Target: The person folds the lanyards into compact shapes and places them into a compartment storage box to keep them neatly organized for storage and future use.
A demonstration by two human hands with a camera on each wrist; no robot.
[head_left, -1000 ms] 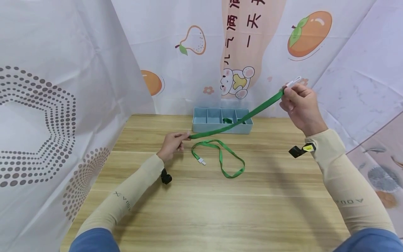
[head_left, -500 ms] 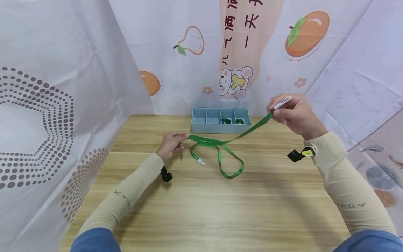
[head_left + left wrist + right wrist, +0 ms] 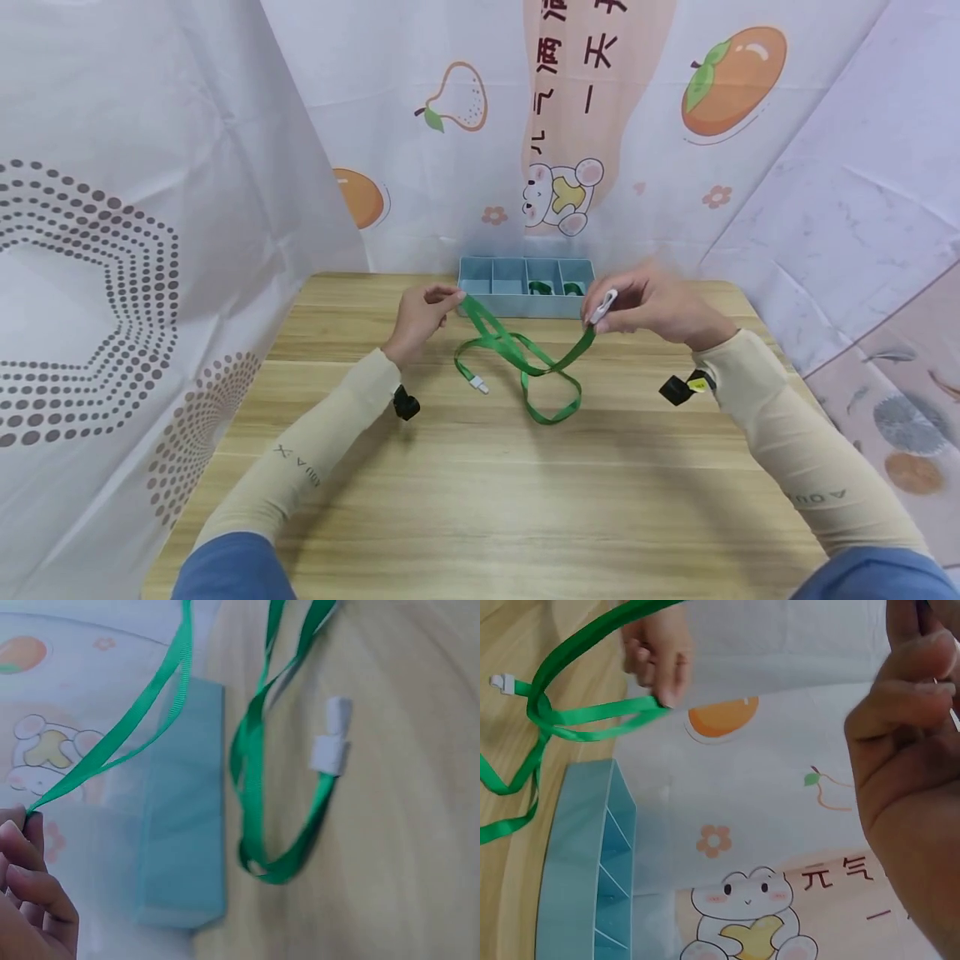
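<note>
A green lanyard (image 3: 582, 345) sags in a curve between my two hands above the table. My left hand (image 3: 422, 321) pinches its looped end between thumb and fingertips, and in the left wrist view this hand (image 3: 37, 900) is at the lower left. At the other end, the fingers of my right hand (image 3: 648, 307) pinch the strap beside its white clip (image 3: 603, 306). A second green lanyard (image 3: 553, 419) lies loosely curved on the table underneath, its white buckle (image 3: 477, 384) toward the left. The held strap crosses in front of part of it.
Behind the lanyards stands a blue-grey box (image 3: 517, 307) with several compartments. Rolled green straps (image 3: 540, 288) sit in its two right-hand compartments. A printed cloth (image 3: 420, 208) hangs behind the wooden table (image 3: 510, 508).
My right hand has come down and left, toward my left hand, so the once-stretched lanyard now hangs slack. My left hand has risen slightly. The lanyard on the table stays put.
</note>
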